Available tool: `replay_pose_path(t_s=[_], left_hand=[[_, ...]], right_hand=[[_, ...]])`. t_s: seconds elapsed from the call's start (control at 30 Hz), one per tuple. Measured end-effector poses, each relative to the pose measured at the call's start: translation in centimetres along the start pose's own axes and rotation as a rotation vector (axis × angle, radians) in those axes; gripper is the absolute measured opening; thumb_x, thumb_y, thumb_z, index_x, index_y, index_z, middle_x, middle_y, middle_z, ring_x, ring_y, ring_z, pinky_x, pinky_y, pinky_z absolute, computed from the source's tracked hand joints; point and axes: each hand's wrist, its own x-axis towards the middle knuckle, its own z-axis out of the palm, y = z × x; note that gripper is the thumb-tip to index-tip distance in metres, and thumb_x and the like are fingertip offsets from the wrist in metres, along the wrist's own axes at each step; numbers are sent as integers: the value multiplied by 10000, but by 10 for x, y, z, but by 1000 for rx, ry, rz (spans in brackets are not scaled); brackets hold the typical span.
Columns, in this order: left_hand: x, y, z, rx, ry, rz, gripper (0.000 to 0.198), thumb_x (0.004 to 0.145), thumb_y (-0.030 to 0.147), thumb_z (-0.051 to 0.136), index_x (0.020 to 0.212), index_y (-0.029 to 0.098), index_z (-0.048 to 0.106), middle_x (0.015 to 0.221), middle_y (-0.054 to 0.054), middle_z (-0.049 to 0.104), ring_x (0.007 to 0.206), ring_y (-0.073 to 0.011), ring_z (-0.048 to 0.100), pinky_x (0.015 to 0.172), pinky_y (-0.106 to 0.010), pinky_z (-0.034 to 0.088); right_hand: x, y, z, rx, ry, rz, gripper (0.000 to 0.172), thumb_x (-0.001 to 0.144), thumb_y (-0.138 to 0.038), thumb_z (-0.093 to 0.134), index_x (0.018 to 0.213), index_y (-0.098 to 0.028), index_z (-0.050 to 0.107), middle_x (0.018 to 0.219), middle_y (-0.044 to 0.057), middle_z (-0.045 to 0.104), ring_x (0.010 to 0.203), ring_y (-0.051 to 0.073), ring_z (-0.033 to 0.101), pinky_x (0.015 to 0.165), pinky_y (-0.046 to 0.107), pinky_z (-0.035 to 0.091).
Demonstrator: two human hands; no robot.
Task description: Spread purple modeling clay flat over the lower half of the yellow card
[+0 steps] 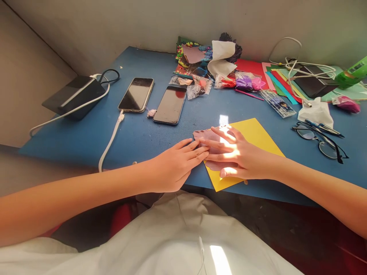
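A yellow sheet of paper (258, 139) lies at an angle near the table's front edge. On its left part is a flat, mauve piece with a wavy edge (202, 134); its material is hard to tell, and my hands cover much of it. My right hand (239, 152) rests palm down over this piece with fingers spread, sunlight falling across it. My left hand (179, 162) comes in from the left with its fingers stretched out, their tips touching the mauve piece's left side and meeting the right fingertips.
Two phones (137, 94) (170, 105) lie left of the paper, one on a white cable (110, 141). A black box-like device (77, 95) stands far left. Clay packets (243, 81) and craft pieces (197, 53) line the back. Glasses (321, 139) and coloured papers (282, 86) are on the right.
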Motion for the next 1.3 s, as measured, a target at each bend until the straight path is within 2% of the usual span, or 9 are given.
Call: replay_pose_path(t_s=[0.23,0.43,0.6,0.7,0.8,0.93,1.07,1.2,1.3], left_hand=[[-1,10,0,2,10,7,505,941,102,294,1410,6,455,1457,-173,496,1410,-340,378,1159,-504,293],[-5,16,-2,-11,-25,-20,519,926,94,333,1433,55,433,1476,-119,488,1446,-288,326,1201,-468,234],[-32,11,-6,-2,145,-44,507,925,44,303,1389,123,491,1466,-59,513,1435,-194,358,1214,-405,233],[-56,5,-12,2,253,-146,427,939,45,329,1260,140,595,1378,-63,599,1377,-166,446,1146,-316,357],[-80,0,-20,117,353,-243,349,931,64,386,1152,149,643,1204,-81,702,1228,-193,588,1054,-320,456],[-105,-7,-32,537,492,-624,252,917,172,441,943,133,689,886,-112,733,900,-274,670,782,-377,534],[-105,-21,-41,503,284,-1034,369,931,329,329,807,172,639,756,-85,664,798,-263,635,563,-321,436],[-83,-37,-57,322,-9,-1302,292,917,383,377,918,183,591,829,-72,663,819,-247,623,561,-272,357],[-70,-46,-66,267,-151,-1258,332,947,378,313,934,157,561,900,-127,682,818,-278,630,570,-267,325]], right_hand=[[-5,-7,-3,46,-48,0,468,1002,-374,393,1464,-304,419,1606,45,229,1483,430,90,1055,754,197],[-8,-13,-4,34,-29,-5,456,1004,-421,366,1420,-284,490,1586,45,295,1489,405,118,1079,710,179],[-8,-17,-1,-32,128,-49,439,1017,-386,316,1374,-258,537,1545,78,386,1461,319,281,1106,599,201],[-7,-18,0,-78,256,-19,407,1014,-269,340,1381,-224,510,1453,79,519,1390,269,420,1113,540,209],[-6,-18,-2,-120,362,-8,328,986,-200,425,1278,-176,572,1269,68,674,1234,239,577,1066,475,297],[-2,-17,-7,-198,506,-7,172,951,-162,492,1002,-181,655,966,43,766,932,196,684,854,389,420],[13,-14,-9,-259,485,-4,199,946,-164,490,816,-188,640,809,15,734,760,163,645,709,343,419],[25,-9,-3,-288,475,-14,311,950,-163,438,710,-186,634,746,30,702,690,159,595,669,333,422],[26,-7,-1,-289,440,13,328,954,-174,421,717,-192,647,757,34,703,695,164,590,676,342,422]])
